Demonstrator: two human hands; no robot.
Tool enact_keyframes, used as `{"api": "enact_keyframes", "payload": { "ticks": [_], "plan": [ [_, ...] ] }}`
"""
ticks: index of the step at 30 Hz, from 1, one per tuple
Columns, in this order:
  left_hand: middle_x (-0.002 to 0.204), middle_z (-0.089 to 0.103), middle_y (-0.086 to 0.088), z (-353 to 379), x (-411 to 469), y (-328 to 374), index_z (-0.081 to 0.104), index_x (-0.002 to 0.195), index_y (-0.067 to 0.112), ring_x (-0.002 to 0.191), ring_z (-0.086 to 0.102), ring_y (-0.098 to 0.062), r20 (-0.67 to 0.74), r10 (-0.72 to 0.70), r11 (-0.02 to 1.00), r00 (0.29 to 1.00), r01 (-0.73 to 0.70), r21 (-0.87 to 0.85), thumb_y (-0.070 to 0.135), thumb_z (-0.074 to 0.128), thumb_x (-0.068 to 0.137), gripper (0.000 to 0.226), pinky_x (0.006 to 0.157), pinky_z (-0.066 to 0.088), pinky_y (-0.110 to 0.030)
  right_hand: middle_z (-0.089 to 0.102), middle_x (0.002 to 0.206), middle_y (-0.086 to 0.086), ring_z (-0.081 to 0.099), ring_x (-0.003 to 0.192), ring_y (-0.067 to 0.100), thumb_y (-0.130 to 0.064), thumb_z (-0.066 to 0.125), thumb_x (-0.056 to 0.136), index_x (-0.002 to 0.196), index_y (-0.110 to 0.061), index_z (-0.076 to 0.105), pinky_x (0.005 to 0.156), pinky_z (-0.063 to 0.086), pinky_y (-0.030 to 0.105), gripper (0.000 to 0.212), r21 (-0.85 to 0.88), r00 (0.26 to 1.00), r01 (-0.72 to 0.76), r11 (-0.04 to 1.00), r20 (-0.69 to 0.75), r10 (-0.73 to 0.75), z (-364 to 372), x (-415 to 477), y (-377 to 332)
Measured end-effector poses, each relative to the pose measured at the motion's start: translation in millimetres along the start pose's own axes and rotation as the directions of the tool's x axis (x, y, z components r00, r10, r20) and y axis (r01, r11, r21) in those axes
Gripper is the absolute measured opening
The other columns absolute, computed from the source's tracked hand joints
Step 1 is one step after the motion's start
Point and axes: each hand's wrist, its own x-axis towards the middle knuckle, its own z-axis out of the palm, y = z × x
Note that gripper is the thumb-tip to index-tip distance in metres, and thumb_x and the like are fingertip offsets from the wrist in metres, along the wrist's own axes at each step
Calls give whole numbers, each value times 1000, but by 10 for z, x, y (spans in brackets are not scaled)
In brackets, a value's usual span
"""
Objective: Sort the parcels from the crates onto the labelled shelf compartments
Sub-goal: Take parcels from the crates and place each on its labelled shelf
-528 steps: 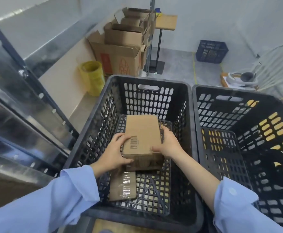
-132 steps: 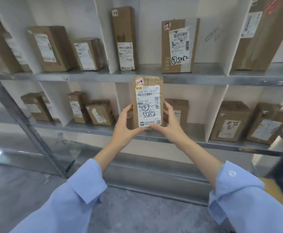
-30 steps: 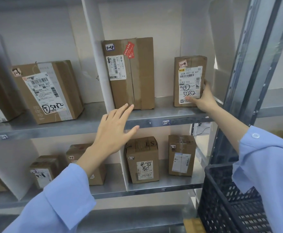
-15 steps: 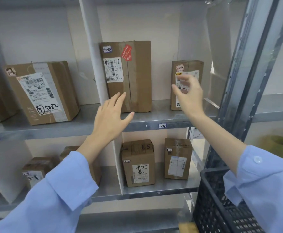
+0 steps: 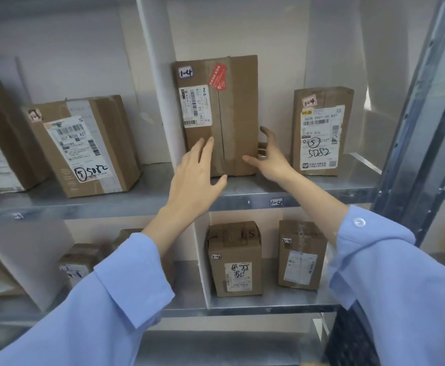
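Observation:
The small brown parcel (image 5: 321,130) with a "1-4" sticker and "5082" written on its label stands upright in the upper right compartment, above the shelf tag "1-4" (image 5: 276,202). Nothing touches it. To its left stands a taller parcel (image 5: 232,112) with a "1-4" sticker and a red sticker. My left hand (image 5: 195,178), fingers straight, lies against that tall parcel's lower left front. My right hand (image 5: 270,157) is spread at its lower right corner, thumb on the front, fingers beside the edge. Neither hand holds anything.
The metal shelf (image 5: 150,199) has white dividers (image 5: 158,101). More labelled parcels stand left (image 5: 84,146) and in the lower compartments (image 5: 234,260) (image 5: 302,254). A grey steel upright (image 5: 422,122) rises at the right. A black crate's corner (image 5: 348,339) shows at the bottom right.
My right hand has left the small parcel, which stays on the shelf, and moved left to the tall parcel's right edge. My left hand has reached up onto the tall parcel's front.

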Motion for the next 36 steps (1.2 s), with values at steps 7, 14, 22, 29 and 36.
{"api": "enact_keyframes", "payload": {
  "ticks": [7,14,22,29,36],
  "plan": [
    [163,5,-15,93,62,43,10,157,13,146,20,-34,-34,-86,996,996,85,-33,35,62,92,86,113,30,-43,40,147,13,42,134,21,-19,71,89,154,-23,10,104,39,27,90,59,999,25,998,33,-27,-58,-23,62],
    [162,4,-19,119,136,40,2,157,8,148,15,-34,-28,-179,979,983,175,-102,34,65,89,96,117,27,-44,42,149,5,39,137,18,-12,65,93,154,-24,9,113,37,38,84,15,994,89,996,61,-90,-11,-53,38],
    [164,7,-10,133,271,24,4,157,7,149,18,-27,13,-136,978,991,136,-161,36,69,86,100,113,33,-43,50,145,6,47,133,26,-14,63,93,155,-32,7,109,41,46,85,-162,991,107,981,-58,-117,-118,-99,41],
    [165,2,-9,142,293,2,4,157,11,151,14,-26,71,-125,975,990,136,-175,38,67,88,97,115,29,-44,47,147,10,49,131,28,-17,63,94,157,-27,5,109,41,42,85,-236,990,104,966,-64,-122,-160,-157,46],
    [164,9,-8,-27,5,23,11,157,11,150,15,-24,17,13,986,1000,-10,-169,36,62,92,86,118,20,-36,44,147,18,45,133,29,-25,59,97,154,-12,17,107,34,34,73,-298,992,19,954,-110,-54,-249,-432,0]
  ]
}}
